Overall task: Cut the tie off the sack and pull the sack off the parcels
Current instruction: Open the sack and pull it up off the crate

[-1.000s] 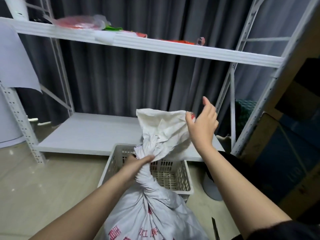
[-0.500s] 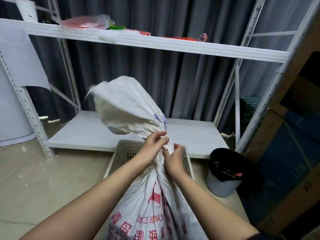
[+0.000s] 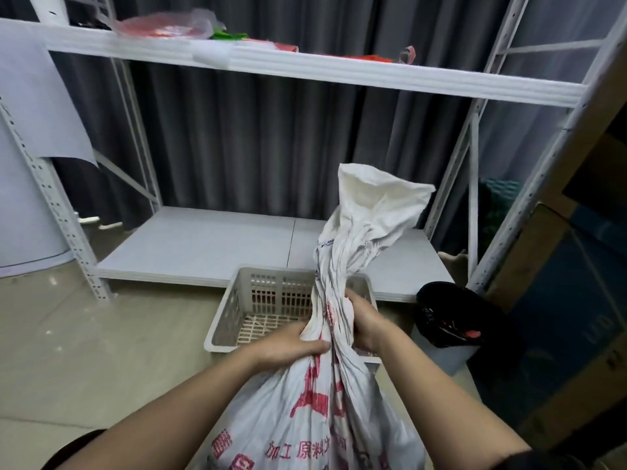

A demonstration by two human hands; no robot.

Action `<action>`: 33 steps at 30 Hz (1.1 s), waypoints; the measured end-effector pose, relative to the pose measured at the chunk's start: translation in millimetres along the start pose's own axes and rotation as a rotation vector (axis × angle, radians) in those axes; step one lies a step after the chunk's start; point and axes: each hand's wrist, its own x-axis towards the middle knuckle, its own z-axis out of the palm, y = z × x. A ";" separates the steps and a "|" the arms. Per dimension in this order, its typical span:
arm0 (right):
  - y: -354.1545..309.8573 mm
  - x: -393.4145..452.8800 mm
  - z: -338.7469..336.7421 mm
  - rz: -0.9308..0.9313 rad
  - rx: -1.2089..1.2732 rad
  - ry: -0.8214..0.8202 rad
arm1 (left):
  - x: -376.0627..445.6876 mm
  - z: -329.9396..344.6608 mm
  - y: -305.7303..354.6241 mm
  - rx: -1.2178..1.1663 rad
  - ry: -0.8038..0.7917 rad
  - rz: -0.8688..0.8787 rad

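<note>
Woven white sack (image 3: pixel 325 412), twisted neck in left hand (image 3: pixel 288 344) and right hand (image 3: pixel 364 320)

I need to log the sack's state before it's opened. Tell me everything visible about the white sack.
The white sack looks woven, with red print on its bulging body. Its neck is gathered and twisted; the loose top flares upright above. The left hand and the right hand grip the neck, in front of the plastic basket. No tie is discernible.

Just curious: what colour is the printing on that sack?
Red, on the white sack; the head view, the only one, shows it best.
</note>
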 end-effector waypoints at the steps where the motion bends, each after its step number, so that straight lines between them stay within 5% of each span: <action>1: 2.2 3.0 -1.1 -0.030 -0.091 0.072 | 5.2 2.0 -3.5 0.051 0.105 0.008; 4: 11.8 7.5 -11.2 -0.133 -0.180 0.275 | 15.7 1.1 -16.9 0.170 0.362 -0.049; 7: 23.6 -4.1 -15.3 -0.165 -0.230 0.137 | 24.0 -4.3 -26.5 0.267 0.451 -0.171; 10: 34.4 -15.6 -2.8 -0.147 -0.662 -0.031 | 30.5 -10.2 -32.2 0.114 0.382 -0.235; 13: 42.4 -5.6 4.0 -0.218 -0.869 0.112 | 22.9 -13.7 -27.9 -0.269 0.206 -0.215; 15: 40.6 -5.6 1.9 -0.214 -0.742 0.194 | 12.2 -20.3 -22.9 -0.383 0.167 -0.201; 20: 20.6 -5.9 -19.9 -0.165 -0.121 0.374 | 2.0 -54.1 -32.9 -0.410 0.517 -0.241; 23: 2.7 -0.1 -41.1 -0.135 0.166 0.516 | -1.0 -80.8 -45.1 -0.292 0.707 -0.201; 28: -25.1 4.3 -58.9 -0.136 0.168 0.597 | 5.2 -112.4 -40.6 0.263 0.918 -0.172; 33: -23.9 23.7 -78.6 -0.108 -0.400 0.786 | 5.5 -134.4 -48.5 0.601 0.998 -0.313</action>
